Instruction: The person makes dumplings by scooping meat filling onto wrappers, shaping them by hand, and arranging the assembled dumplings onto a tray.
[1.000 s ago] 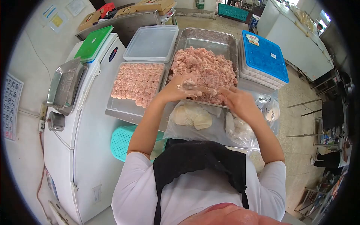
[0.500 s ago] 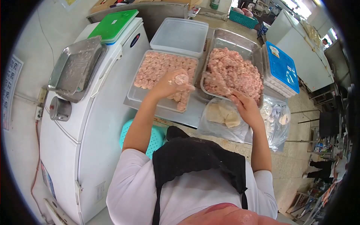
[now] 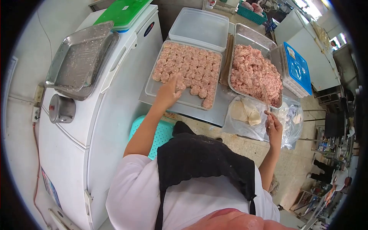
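Observation:
My left hand (image 3: pixel 168 94) is over the near left part of a clear plastic tray (image 3: pixel 185 104), its fingers closed around a meat dumpling (image 3: pixel 179 85) among the others. Rows of round, pink meat dumplings (image 3: pixel 188 59) cover much of that tray. My right hand (image 3: pixel 274 129) grips a thin spatula-like tool (image 3: pixel 266 100), held upright at the near edge of a metal pan (image 3: pixel 245 32). A large mound of ground meat (image 3: pixel 255 71) fills most of the pan. Close to my right hand, pale round wrappers (image 3: pixel 245 112) lie on a plastic bag.
Behind the dumpling tray sits a clear plastic container (image 3: pixel 199 28). A blue-lidded box (image 3: pixel 297 69) stands right of the pan. On the left, a white freezer (image 3: pixel 115 115) carries metal trays (image 3: pixel 78 63), a small pot (image 3: pixel 62 109) and a green lid (image 3: pixel 122 13). A turquoise stool (image 3: pixel 159 134) is below.
My left hand has lowered from above the tray into the dumplings. The right hand has drawn back from the meat toward me. The view has shifted slightly.

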{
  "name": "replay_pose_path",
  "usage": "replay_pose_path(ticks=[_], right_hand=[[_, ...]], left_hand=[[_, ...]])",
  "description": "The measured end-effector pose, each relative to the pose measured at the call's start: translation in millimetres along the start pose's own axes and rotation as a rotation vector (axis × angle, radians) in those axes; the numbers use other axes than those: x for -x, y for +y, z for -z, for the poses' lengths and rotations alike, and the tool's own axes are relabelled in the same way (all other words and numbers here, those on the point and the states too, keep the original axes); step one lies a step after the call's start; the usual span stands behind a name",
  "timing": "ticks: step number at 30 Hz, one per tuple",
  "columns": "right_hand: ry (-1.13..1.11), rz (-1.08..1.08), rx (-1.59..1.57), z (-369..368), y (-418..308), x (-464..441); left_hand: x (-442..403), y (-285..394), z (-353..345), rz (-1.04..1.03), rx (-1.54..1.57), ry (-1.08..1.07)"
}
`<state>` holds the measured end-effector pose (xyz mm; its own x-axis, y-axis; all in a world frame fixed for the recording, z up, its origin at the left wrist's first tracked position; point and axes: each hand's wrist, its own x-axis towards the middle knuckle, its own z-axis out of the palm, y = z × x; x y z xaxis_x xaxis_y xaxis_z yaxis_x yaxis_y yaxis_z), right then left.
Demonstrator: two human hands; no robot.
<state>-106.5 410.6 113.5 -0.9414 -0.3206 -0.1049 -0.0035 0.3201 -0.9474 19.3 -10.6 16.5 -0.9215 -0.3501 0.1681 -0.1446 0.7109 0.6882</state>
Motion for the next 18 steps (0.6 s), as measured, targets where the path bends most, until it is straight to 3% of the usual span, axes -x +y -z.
replay_pose_path(ticks=[7, 13, 16, 18], right_hand=[[0.001, -0.034, 0.061, -1.7, -9.8, 5.1], [0.016, -0.013, 0.101, 7.9, -2.2, -14.8], [-0.065, 0.110, 0.262, 33.8, 4.5, -44.8], [0.021, 0.401, 0.859, 65.7, 5.3, -71.3]], left_hand=[[-4.5, -2.3, -32.2, 0.142, 0.024, -0.126], [-9.7, -5.4, -40.6, 0.070, 0.016, -0.055], [-3.7, -6.9, -39.3, -0.115, -0.122, 0.035], [1.6, 22.7, -27.1, -0.054, -0.219, 0.042]])
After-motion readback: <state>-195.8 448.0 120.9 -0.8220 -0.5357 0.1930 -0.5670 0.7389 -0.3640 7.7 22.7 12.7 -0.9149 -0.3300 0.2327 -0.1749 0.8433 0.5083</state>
